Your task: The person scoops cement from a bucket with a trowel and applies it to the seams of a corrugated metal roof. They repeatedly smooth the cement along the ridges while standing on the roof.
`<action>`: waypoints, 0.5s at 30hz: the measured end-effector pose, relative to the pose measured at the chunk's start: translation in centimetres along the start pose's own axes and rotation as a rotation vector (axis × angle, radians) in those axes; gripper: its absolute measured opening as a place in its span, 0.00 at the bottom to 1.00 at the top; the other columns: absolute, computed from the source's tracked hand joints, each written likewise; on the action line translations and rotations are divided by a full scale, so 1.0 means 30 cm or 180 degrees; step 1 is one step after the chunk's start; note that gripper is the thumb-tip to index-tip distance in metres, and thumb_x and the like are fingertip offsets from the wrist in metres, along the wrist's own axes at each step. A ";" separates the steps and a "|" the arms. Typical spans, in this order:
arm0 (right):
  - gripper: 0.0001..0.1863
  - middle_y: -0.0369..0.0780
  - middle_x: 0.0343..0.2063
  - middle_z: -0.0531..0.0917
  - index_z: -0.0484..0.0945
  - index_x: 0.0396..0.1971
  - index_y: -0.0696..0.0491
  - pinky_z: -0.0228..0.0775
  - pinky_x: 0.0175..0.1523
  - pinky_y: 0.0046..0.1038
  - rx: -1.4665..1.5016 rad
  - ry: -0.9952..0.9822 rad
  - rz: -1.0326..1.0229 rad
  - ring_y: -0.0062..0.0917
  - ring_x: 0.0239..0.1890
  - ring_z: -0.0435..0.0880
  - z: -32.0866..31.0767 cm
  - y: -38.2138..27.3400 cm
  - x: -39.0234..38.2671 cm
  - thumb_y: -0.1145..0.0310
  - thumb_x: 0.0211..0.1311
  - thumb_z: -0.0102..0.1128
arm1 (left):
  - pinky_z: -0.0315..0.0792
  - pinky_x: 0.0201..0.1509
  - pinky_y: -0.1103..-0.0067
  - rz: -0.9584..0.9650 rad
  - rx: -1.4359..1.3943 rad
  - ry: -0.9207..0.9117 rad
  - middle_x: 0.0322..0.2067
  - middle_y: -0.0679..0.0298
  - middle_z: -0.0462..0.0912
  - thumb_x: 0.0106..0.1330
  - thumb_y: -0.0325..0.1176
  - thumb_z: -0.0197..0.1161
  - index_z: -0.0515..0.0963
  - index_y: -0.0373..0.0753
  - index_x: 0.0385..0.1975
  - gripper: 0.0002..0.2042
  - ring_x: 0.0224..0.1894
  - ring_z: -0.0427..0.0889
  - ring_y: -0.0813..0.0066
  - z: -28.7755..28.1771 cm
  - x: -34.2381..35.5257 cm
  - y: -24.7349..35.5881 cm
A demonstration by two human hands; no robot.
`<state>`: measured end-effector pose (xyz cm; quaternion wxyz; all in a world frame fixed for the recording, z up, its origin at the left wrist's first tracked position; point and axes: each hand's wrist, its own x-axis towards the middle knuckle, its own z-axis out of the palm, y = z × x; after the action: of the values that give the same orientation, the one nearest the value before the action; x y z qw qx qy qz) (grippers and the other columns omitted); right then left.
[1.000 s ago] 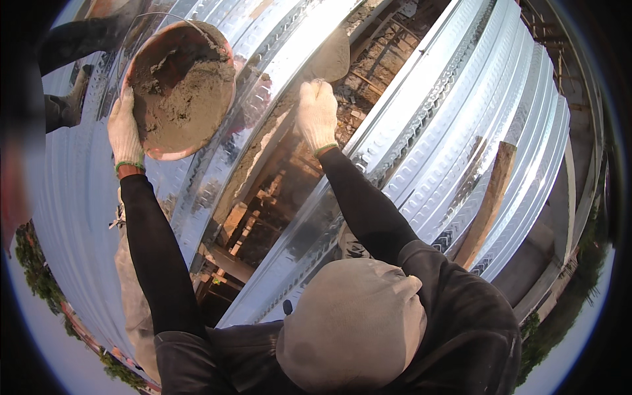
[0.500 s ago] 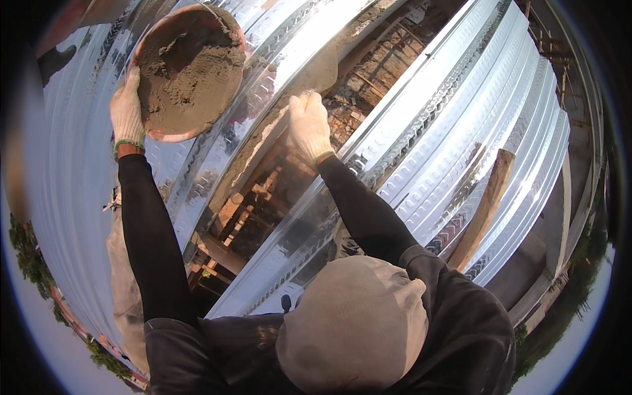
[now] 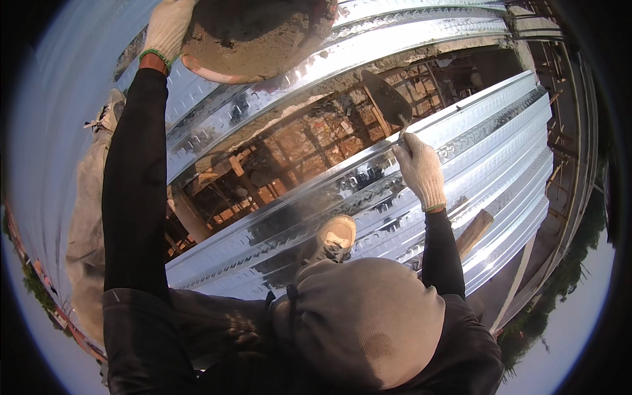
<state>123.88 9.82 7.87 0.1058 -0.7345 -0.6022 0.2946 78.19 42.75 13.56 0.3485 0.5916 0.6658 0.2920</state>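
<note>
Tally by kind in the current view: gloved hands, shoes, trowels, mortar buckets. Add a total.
Gloved hands: 2 (left hand, right hand)
Shoes: 2 (near shoe, far-left shoe)
Trowel: 1
Mortar bucket, partly out of frame: 1
Total: 6

Head-worn fisheye, wide view, down toward hands [image 3: 170, 27] [image 3: 421, 172]

I counted two gloved hands [image 3: 421, 172], one trowel [image 3: 387, 97], one mortar bucket [image 3: 209, 71], two shoes [image 3: 339, 232] and one tan head covering [image 3: 368, 309].

The view's top edge cuts off the mortar bowl [image 3: 212, 74].
</note>
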 end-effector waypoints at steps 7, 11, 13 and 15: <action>0.15 0.43 0.37 0.88 0.83 0.42 0.50 0.84 0.45 0.49 -0.2138 -0.0877 -0.1477 0.46 0.41 0.91 -0.217 0.034 0.258 0.53 0.75 0.70 | 0.78 0.68 0.72 0.0039 -0.0053 -0.0006 0.61 0.54 0.90 0.78 0.60 0.68 0.82 0.33 0.72 0.36 0.62 0.87 0.67 0.029 0.012 -0.023; 0.14 0.44 0.40 0.92 0.88 0.47 0.49 0.86 0.54 0.49 -0.2885 -0.1159 -0.1572 0.44 0.48 0.93 -0.297 -0.028 0.540 0.55 0.76 0.65 | 0.78 0.68 0.72 0.0037 -0.0041 0.0053 0.61 0.55 0.90 0.79 0.60 0.68 0.82 0.34 0.72 0.36 0.62 0.87 0.67 0.015 0.016 -0.012; 0.13 0.45 0.40 0.93 0.89 0.48 0.48 0.87 0.54 0.48 -0.3227 -0.1223 -0.1529 0.44 0.46 0.94 -0.360 -0.054 0.606 0.56 0.74 0.67 | 0.77 0.68 0.73 0.0004 -0.0095 -0.0029 0.62 0.55 0.90 0.79 0.60 0.68 0.82 0.34 0.72 0.36 0.62 0.87 0.68 0.078 0.044 -0.030; 0.12 0.45 0.41 0.94 0.91 0.47 0.47 0.87 0.54 0.48 -0.3282 -0.1163 -0.1473 0.45 0.45 0.94 -0.407 -0.060 0.633 0.57 0.73 0.67 | 0.77 0.69 0.73 -0.0043 -0.0122 -0.0009 0.62 0.56 0.90 0.79 0.60 0.68 0.82 0.35 0.72 0.35 0.62 0.87 0.68 0.081 0.047 -0.033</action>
<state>131.18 30.69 12.81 -0.3085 -0.4781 -0.8205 0.0550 79.52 43.96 11.17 0.3626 0.5807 0.6636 0.3015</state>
